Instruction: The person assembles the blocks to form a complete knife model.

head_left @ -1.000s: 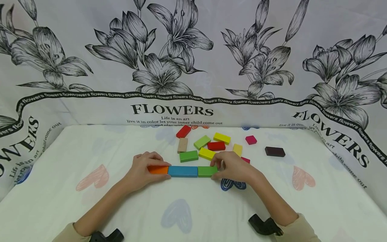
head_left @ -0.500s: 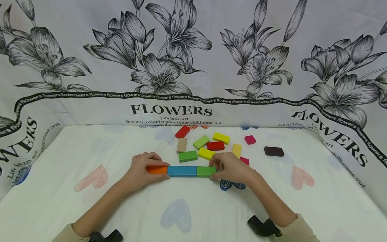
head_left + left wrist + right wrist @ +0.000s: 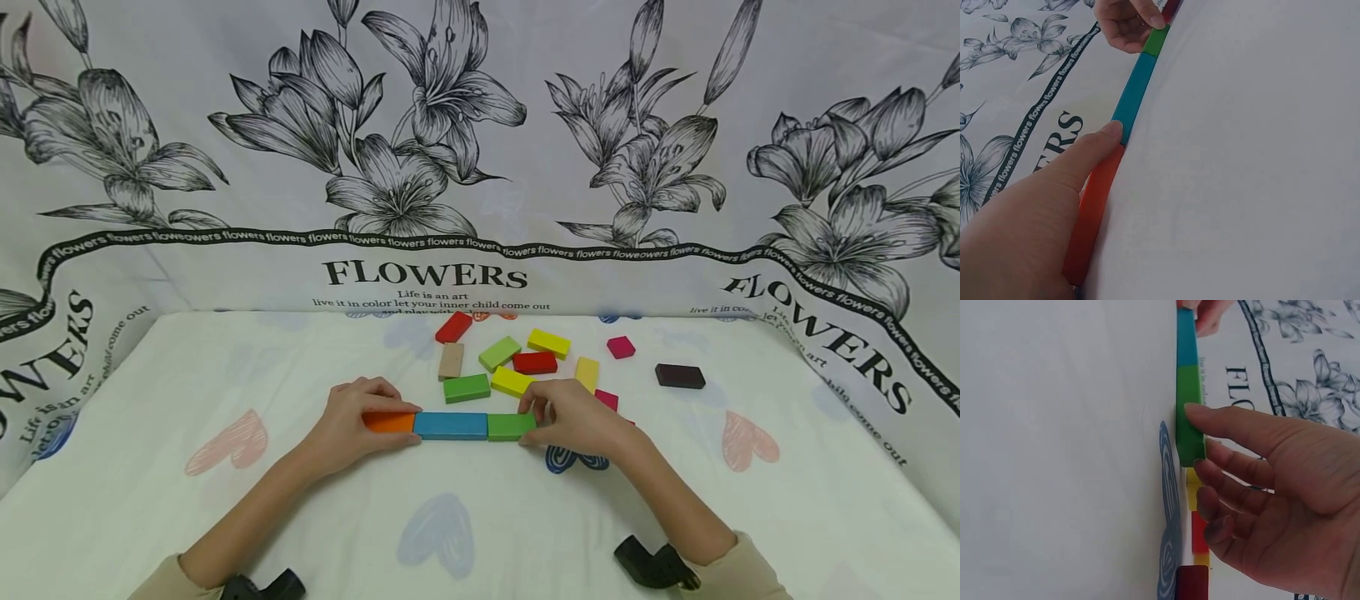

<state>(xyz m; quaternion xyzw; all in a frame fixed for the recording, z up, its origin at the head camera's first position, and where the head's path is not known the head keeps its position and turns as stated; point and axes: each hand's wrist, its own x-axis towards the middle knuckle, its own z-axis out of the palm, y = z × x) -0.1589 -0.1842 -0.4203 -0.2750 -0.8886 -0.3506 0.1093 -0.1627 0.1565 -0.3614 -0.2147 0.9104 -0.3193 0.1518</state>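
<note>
Three blocks lie end to end in a straight row: an orange block [image 3: 388,422], a longer blue block [image 3: 452,426] and a green block [image 3: 508,427]. My left hand [image 3: 354,423] pinches the orange block, thumb along its near side and fingers behind; in the left wrist view its thumb tip reaches the seam with the blue block [image 3: 1135,90]. At the other end my right hand [image 3: 581,417] pinches the green block, its thumb on the near face in the right wrist view. Part of the orange block is covered by the left hand.
Behind the row lie loose blocks: another green one [image 3: 467,387], a light green one [image 3: 500,354], a tan one [image 3: 452,361], several red, yellow and pink ones. A dark brown block [image 3: 680,376] sits apart at right. Patterned cloth [image 3: 435,192] rises at the back.
</note>
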